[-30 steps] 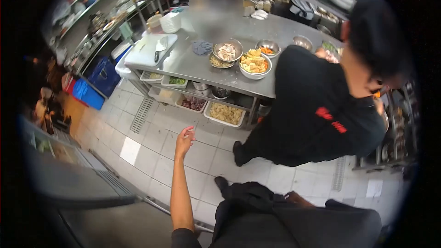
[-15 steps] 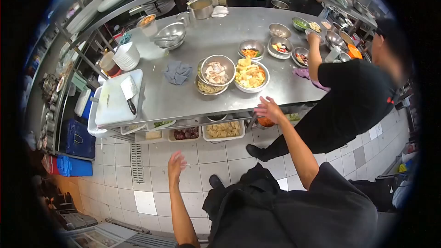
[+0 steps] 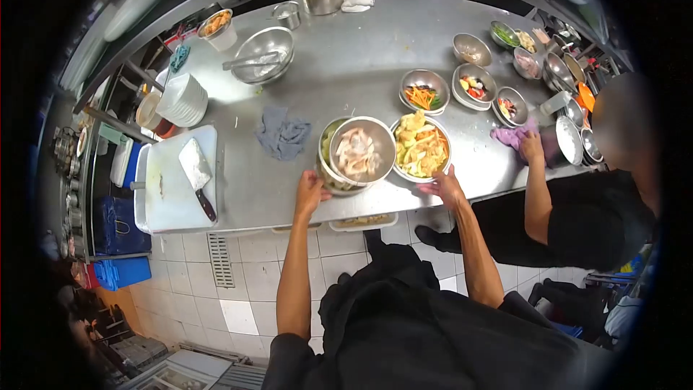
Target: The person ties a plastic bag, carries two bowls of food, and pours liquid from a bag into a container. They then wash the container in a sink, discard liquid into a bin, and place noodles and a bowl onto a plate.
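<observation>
My left hand point(image 3: 310, 195) is at the lower left side of two stacked metal bowls, its fingers extended against or just beside the lower bowl point(image 3: 326, 172). The upper bowl point(image 3: 388, 146) holds pale sliced meat point(image 3: 356, 153) and hides much of what lies below it. My right hand point(image 3: 446, 191) is at the near right edge of a white-rimmed bowl point(image 3: 446, 139) heaped with yellowish cut vegetables point(image 3: 420, 147). Its fingers are spread; I cannot tell whether they touch the rim. Neither hand has lifted anything.
Left on the steel table point(image 3: 346, 65) lie a cleaver point(image 3: 195, 166) on a white cutting board point(image 3: 166, 198) and a grey cloth point(image 3: 281, 133). Several ingredient bowls point(image 3: 424, 92) stand at the right. A co-worker's hand point(image 3: 531, 146) is on a purple cloth point(image 3: 509, 135).
Both my hands have moved forward to the bowls at the table's front edge. The view has come closer to the table. The co-worker's hand has moved from the far bowls to the purple cloth.
</observation>
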A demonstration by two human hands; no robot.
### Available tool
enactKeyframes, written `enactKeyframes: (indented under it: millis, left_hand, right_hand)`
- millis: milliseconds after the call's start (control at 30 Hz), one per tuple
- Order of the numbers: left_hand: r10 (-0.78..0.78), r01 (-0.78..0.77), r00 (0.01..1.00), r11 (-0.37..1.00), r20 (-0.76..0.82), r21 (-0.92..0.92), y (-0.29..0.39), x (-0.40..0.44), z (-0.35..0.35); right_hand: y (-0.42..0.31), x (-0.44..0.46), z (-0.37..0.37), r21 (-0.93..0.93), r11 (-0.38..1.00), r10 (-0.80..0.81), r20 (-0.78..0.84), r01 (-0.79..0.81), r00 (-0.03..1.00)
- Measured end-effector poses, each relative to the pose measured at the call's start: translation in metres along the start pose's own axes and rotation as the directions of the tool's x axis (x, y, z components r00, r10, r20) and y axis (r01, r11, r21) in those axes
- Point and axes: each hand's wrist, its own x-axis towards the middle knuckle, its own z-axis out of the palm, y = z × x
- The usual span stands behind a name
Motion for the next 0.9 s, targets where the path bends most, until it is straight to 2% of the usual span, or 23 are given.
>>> enactKeyframes:
  millis: [67,100,133,167,233,333,400,433,500,567,600,667,733,800,833,900]
  left_hand:
    - [0.007,-0.007,1.000,1.000,-0.027,-0.029,0.000,-0.008,-0.017]
    - [0.012,-0.014,0.999,0.999,-0.047,-0.040,0.000,-0.014,-0.025]
    - [0.009,-0.009,0.996,1.000,-0.084,0.005,0.003,-0.021,-0.030]
    - [0.007,0.000,0.992,0.999,-0.127,0.050,0.008,-0.027,-0.035]
    - [-0.025,0.034,0.993,0.996,-0.115,0.084,0.018,-0.035,-0.051]
    - [-0.064,0.077,0.990,0.992,-0.127,0.100,0.023,-0.035,-0.054]
    - [-0.068,0.081,0.986,0.993,-0.150,0.087,0.030,-0.028,-0.049]
    - [-0.086,0.094,0.988,0.994,-0.125,0.057,0.033,-0.024,-0.043]
    - [-0.085,0.086,0.992,0.996,-0.095,0.004,0.037,-0.010,-0.030]
    - [-0.032,0.029,0.996,0.999,-0.077,-0.039,0.031,0.013,-0.016]
    - [0.003,-0.007,0.998,0.998,-0.062,-0.061,0.026,0.025,-0.009]
    - [0.016,-0.018,0.999,0.999,-0.044,-0.049,0.035,0.048,0.008]
    - [-0.007,0.006,1.000,0.996,-0.020,-0.087,0.053,0.065,0.024]
    - [0.008,-0.012,0.999,0.994,-0.034,-0.110,0.049,0.086,0.030]
    - [-0.012,0.009,1.000,0.992,-0.025,-0.129,0.046,0.093,0.033]
    - [0.045,-0.048,0.999,0.985,-0.025,-0.167,0.049,0.097,0.037]
  right_hand:
    - [-0.009,0.009,0.016,0.039,0.998,0.042,0.029,-0.043,0.999]
    - [-0.010,0.021,0.027,0.129,0.989,0.069,0.030,-0.073,0.997]
    - [-0.012,0.033,0.040,0.153,0.985,0.074,0.055,-0.082,0.996]
    - [-0.019,0.041,0.062,0.216,0.974,0.066,0.009,-0.066,0.998]
    - [-0.035,0.064,0.101,0.201,0.980,-0.019,0.097,0.000,0.995]
    - [-0.048,0.138,0.149,0.246,0.966,-0.082,0.026,0.073,0.996]
    - [-0.071,0.183,0.175,0.287,0.935,-0.226,0.034,0.207,0.973]
    - [-0.084,0.209,0.186,0.352,0.920,-0.174,-0.017,0.169,0.985]
    - [-0.114,0.267,0.188,0.322,0.922,-0.257,0.094,0.215,0.962]
    - [-0.149,0.307,0.205,0.306,0.921,-0.207,-0.142,0.241,0.968]
    - [-0.151,0.366,0.189,0.344,0.896,-0.294,-0.015,0.281,0.956]
    - [-0.179,0.408,0.172,0.453,0.886,-0.250,0.275,0.105,0.928]
    - [-0.211,0.435,0.169,0.347,0.938,-0.073,0.255,-0.021,0.964]
    - [-0.233,0.388,0.178,0.165,0.980,-0.137,0.186,0.107,0.973]
    - [-0.239,0.357,0.185,0.146,0.984,-0.123,0.170,0.099,0.978]
    - [-0.251,0.291,0.202,-0.077,0.966,-0.225,0.208,0.245,0.952]
